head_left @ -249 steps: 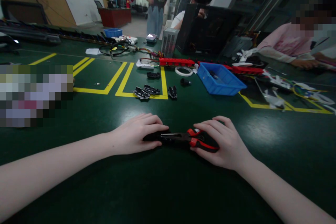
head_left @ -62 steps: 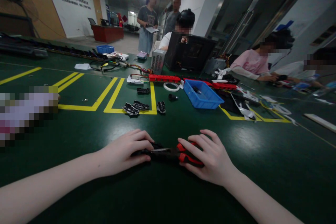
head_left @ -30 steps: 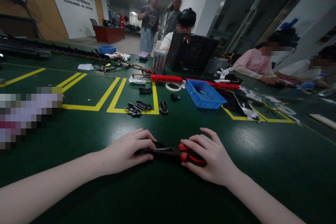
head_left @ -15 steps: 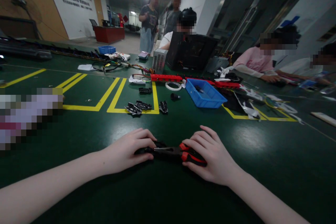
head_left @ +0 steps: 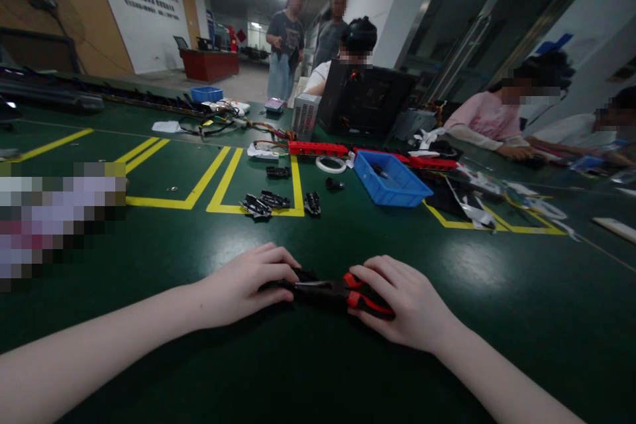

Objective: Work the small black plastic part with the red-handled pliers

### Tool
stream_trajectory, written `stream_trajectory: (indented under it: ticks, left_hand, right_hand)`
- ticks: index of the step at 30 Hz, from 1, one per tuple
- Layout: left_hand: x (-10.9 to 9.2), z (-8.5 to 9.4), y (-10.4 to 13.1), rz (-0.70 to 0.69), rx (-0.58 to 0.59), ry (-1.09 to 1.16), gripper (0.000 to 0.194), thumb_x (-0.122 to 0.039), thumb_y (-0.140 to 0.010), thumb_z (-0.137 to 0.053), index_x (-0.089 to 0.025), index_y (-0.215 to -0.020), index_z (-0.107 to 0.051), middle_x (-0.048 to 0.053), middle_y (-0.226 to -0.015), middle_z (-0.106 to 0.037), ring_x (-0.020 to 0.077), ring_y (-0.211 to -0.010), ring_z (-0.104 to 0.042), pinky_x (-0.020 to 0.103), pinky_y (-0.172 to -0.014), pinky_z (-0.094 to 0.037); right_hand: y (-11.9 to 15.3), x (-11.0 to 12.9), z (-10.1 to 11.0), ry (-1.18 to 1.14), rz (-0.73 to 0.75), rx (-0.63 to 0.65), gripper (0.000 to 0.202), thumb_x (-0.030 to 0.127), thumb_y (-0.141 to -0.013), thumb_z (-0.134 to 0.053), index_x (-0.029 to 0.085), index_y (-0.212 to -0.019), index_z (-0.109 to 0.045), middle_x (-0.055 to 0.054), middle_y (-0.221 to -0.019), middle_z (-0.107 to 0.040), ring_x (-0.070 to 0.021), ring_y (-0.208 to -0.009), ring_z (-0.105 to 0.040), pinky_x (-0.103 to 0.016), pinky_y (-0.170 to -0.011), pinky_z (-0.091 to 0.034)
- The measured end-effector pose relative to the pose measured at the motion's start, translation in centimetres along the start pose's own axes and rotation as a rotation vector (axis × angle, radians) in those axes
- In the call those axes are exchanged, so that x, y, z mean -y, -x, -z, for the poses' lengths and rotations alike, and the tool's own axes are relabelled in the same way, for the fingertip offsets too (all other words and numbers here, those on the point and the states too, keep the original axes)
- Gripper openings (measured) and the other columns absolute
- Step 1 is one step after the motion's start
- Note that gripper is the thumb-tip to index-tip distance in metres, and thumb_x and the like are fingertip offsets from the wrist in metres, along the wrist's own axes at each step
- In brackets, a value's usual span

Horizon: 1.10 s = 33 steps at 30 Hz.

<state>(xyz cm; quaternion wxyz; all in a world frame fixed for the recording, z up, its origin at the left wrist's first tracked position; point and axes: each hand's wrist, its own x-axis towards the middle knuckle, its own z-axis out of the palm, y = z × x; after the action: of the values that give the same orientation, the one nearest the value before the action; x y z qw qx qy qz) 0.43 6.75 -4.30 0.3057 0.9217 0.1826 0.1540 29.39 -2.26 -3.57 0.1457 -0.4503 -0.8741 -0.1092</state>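
Note:
My right hand (head_left: 400,295) is closed around the red and black handles of a pair of pliers (head_left: 325,288), low over the green table. The jaws point left, toward my left hand (head_left: 258,278). Between the thumb and fingers of that hand is a small black part (head_left: 278,285), mostly covered by the fingers. The plier tips meet or overlap this part; whether they grip it I cannot tell. Beyond my hands lie several black plastic pieces (head_left: 256,205) with metallic bits, and a black cone-shaped piece (head_left: 334,183).
A blue bin (head_left: 392,185) with a dark item inside stands ahead to the right, near a white ring (head_left: 330,164) and red strips (head_left: 318,148). Behind are a black case (head_left: 368,99), a grey metal box (head_left: 304,116) and cables. Co-workers sit across the table; a pixelated area covers the left.
The fingers of my right hand have lowered and closed more over the plier handles. My left hand stays in place on the black part. The whole view has shifted slightly.

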Motion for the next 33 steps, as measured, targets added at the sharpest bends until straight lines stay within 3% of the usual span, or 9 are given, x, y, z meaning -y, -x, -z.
stream_trajectory:
  ticks: [12, 18, 23, 27, 33]
  left_hand:
    - [-0.6, 0.3, 0.0, 0.037, 0.002, 0.014, 0.015, -0.028, -0.09, -0.064, -0.022, -0.104, -0.065, 0.005, -0.114, -0.059, 0.0211, -0.104, -0.055, 0.037, -0.088, -0.047]
    - [-1.2, 0.5, 0.0, 0.114, 0.022, -0.038, 0.03, -0.042, -0.077, -0.076, -0.022, -0.099, -0.068, 0.003, -0.107, -0.059, 0.0211, -0.094, -0.057, 0.034, -0.077, -0.049]
    - [-1.3, 0.6, 0.2, 0.104, 0.026, -0.03, 0.036, -0.048, -0.072, -0.078, -0.024, -0.097, -0.07, 0.002, -0.107, -0.059, 0.019, -0.089, -0.059, 0.03, -0.072, -0.049]
    - [-1.1, 0.4, 0.5, 0.059, 0.01, -0.014, 0.031, -0.049, -0.079, -0.072, -0.022, -0.095, -0.071, 0.003, -0.107, -0.059, 0.0156, -0.082, -0.06, 0.026, -0.067, -0.048]
    - [-1.1, 0.2, 0.6, 0.107, -0.027, 0.105, 0.021, -0.032, -0.094, -0.055, -0.019, -0.097, -0.071, 0.004, -0.102, -0.064, 0.0076, -0.062, -0.055, 0.021, -0.057, -0.045]
  right_hand:
    - [0.1, -0.3, 0.1, 0.064, 0.042, -0.079, 0.042, 0.04, -0.081, -0.064, 0.015, -0.115, -0.06, -0.012, -0.098, -0.064, -0.0214, -0.082, -0.061, -0.035, -0.067, -0.051]
    - [0.1, -0.7, -0.1, 0.089, 0.071, -0.214, 0.045, 0.038, -0.08, -0.065, 0.014, -0.118, -0.058, -0.013, -0.1, -0.063, -0.0236, -0.089, -0.061, -0.037, -0.071, -0.051]
    - [0.2, -0.9, -0.2, 0.096, 0.089, -0.233, 0.045, 0.037, -0.08, -0.064, 0.016, -0.119, -0.058, -0.012, -0.101, -0.063, -0.0235, -0.09, -0.061, -0.038, -0.072, -0.051]
    - [0.1, -0.8, -0.1, 0.103, 0.092, -0.248, 0.044, 0.037, -0.08, -0.065, 0.015, -0.118, -0.058, -0.012, -0.1, -0.063, -0.0234, -0.089, -0.061, -0.038, -0.073, -0.051]
    - [0.4, -1.4, -0.2, 0.116, 0.09, -0.325, 0.05, 0.033, -0.077, -0.068, 0.016, -0.123, -0.057, -0.012, -0.103, -0.063, -0.0248, -0.093, -0.061, -0.04, -0.078, -0.048]
